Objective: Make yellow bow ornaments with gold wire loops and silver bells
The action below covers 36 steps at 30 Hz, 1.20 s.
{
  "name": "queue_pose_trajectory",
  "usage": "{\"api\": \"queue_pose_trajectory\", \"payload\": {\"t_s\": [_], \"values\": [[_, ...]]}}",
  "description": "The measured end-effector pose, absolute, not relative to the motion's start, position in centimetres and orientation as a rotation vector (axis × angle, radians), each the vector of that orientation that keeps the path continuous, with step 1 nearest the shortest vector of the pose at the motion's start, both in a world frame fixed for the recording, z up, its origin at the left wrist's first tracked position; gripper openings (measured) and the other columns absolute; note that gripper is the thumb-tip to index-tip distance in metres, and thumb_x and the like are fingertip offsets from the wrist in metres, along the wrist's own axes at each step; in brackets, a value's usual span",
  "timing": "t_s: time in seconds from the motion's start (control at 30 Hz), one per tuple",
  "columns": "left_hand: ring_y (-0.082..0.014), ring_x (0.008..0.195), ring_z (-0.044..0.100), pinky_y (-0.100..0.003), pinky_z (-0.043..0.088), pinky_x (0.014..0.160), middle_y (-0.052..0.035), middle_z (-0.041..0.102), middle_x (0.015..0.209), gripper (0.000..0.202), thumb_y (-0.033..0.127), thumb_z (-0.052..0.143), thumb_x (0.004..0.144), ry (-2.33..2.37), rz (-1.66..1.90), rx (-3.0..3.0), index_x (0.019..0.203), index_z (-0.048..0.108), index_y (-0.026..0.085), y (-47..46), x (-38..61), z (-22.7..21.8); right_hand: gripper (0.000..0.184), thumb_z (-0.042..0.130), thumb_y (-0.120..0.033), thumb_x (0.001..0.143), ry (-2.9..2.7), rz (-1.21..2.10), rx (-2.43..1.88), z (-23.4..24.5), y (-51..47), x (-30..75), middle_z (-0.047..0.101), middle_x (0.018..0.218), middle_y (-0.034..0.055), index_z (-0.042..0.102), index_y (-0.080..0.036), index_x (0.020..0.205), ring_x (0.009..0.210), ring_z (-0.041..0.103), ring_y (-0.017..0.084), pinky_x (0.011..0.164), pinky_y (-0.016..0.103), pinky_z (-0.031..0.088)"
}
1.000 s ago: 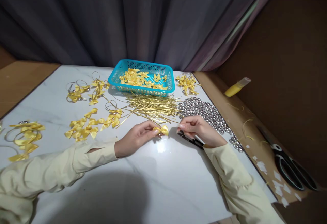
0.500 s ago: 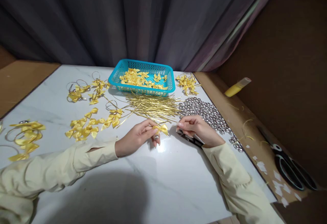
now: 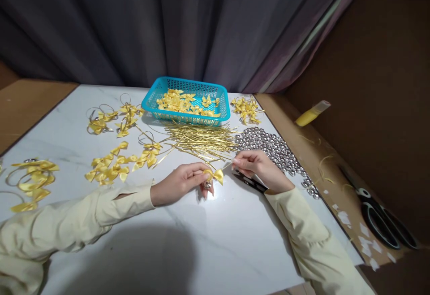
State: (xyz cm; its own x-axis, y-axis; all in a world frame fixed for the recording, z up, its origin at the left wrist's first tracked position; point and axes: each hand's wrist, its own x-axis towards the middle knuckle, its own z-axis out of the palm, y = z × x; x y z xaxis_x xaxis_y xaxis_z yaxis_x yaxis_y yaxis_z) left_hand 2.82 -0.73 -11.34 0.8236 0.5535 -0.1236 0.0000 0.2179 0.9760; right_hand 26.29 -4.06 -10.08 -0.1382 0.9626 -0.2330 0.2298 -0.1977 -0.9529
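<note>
My left hand [image 3: 181,182] pinches a small yellow ribbon bow [image 3: 215,176] with a silver bell [image 3: 207,184] under it, just above the white table [image 3: 215,236]. My right hand [image 3: 258,166] is closed in a pinch on a thin gold wire [image 3: 227,167] that runs to the bow. A pile of gold wires [image 3: 201,140] lies right behind both hands. Silver bells [image 3: 275,149] are heaped by my right hand. A dark small tool [image 3: 250,183] lies under my right wrist.
A turquoise basket [image 3: 186,115] of yellow bows stands at the back. Finished bows with wire loops [image 3: 110,122] and loose bows [image 3: 110,167] lie to the left, more at the far left [image 3: 32,178]. Black scissors [image 3: 379,216] and a yellow glue tube [image 3: 311,114] rest on the brown surface at right.
My left hand has turned the bow and lowered it slightly. My right hand has risen a little and now pulls a gold wire taut from the bow.
</note>
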Motion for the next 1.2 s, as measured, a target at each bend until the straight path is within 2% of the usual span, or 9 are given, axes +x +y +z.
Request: {"api": "queue_pose_trajectory", "payload": {"t_s": [0.23,0.57,0.8,0.9,1.0,1.07,1.13,1.2], "values": [[-0.0133,0.06,0.061,-0.027,0.047,0.06,-0.0054,0.064,0.072,0.028,0.039,0.054,0.085,0.467,0.371,1.283,0.086,0.056,0.011,-0.8,2.8,-11.2,0.033,0.061,-0.042,0.076,-1.383,1.337,-1.453,-10.3,-3.9,26.1,0.04,0.042,-0.0063,0.052,-0.015,0.059,0.042,0.029,0.006,0.046,0.023,0.019],[-0.0138,0.062,0.062,-0.027,0.048,0.061,-0.008,0.066,0.076,0.028,0.038,0.053,0.086,0.411,0.331,1.27,0.086,0.056,0.01,-0.8,2.7,-11.1,0.03,0.059,-0.039,0.078,-1.331,1.333,-1.456,-11.1,-3.7,26.3,0.036,0.041,-0.0076,0.051,-0.014,0.063,0.04,0.025,0.005,0.044,0.023,0.015],[-0.014,0.062,0.062,-0.027,0.048,0.061,-0.0085,0.066,0.076,0.028,0.038,0.053,0.087,0.396,0.322,1.265,0.086,0.057,0.01,-0.8,2.6,-11.0,0.034,0.061,-0.04,0.077,-1.328,1.334,-1.448,-11.2,-3.6,26.1,0.035,0.041,-0.0074,0.049,-0.015,0.058,0.04,0.025,0.005,0.044,0.023,0.016],[-0.0141,0.064,0.062,-0.027,0.048,0.063,-0.0088,0.067,0.077,0.028,0.038,0.053,0.086,0.412,0.341,1.259,0.087,0.058,0.01,-0.8,2.7,-11.1,0.03,0.058,-0.041,0.08,-1.325,1.331,-1.437,-10.7,-3.8,25.9,0.034,0.041,-0.0083,0.052,-0.015,0.066,0.04,0.022,0.005,0.042,0.023,0.014],[-0.0148,0.069,0.063,-0.027,0.048,0.064,-0.0107,0.068,0.084,0.027,0.036,0.052,0.088,0.444,0.393,1.269,0.09,0.058,0.01,-0.8,2.8,-11.1,0.025,0.056,-0.042,0.083,-1.32,1.273,-1.429,-9.5,-4.4,25.4,0.029,0.045,-0.0102,0.051,-0.018,0.085,0.041,0.022,0.006,0.041,0.021,0.013],[-0.0155,0.072,0.063,-0.027,0.048,0.064,-0.0126,0.068,0.09,0.027,0.036,0.051,0.088,0.464,0.429,1.274,0.091,0.057,0.01,-0.7,2.9,-11.2,0.027,0.056,-0.043,0.083,-1.375,1.142,-1.423,-8.6,-5.1,24.7,0.027,0.049,-0.0105,0.048,-0.02,0.095,0.042,0.024,0.007,0.041,0.02,0.016],[-0.0163,0.075,0.063,-0.027,0.048,0.064,-0.0129,0.068,0.092,0.027,0.036,0.051,0.088,0.472,0.452,1.282,0.093,0.057,0.01,-0.7,2.9,-11.3,0.024,0.057,-0.041,0.082,-1.529,0.942,-1.438,-7.9,-5.9,23.9,0.026,0.049,-0.0102,0.049,-0.019,0.089,0.043,0.024,0.007,0.042,0.021,0.019],[-0.0163,0.078,0.062,-0.026,0.047,0.065,-0.0107,0.067,0.09,0.026,0.036,0.05,0.088,0.492,0.478,1.315,0.094,0.057,0.011,-0.7,2.9,-11.4,0.027,0.058,-0.04,0.081,-1.738,0.773,-1.479,-7.6,-6.6,23.0,0.027,0.046,-0.0088,0.053,-0.017,0.069,0.043,0.024,0.006,0.043,0.022,0.019]]}}
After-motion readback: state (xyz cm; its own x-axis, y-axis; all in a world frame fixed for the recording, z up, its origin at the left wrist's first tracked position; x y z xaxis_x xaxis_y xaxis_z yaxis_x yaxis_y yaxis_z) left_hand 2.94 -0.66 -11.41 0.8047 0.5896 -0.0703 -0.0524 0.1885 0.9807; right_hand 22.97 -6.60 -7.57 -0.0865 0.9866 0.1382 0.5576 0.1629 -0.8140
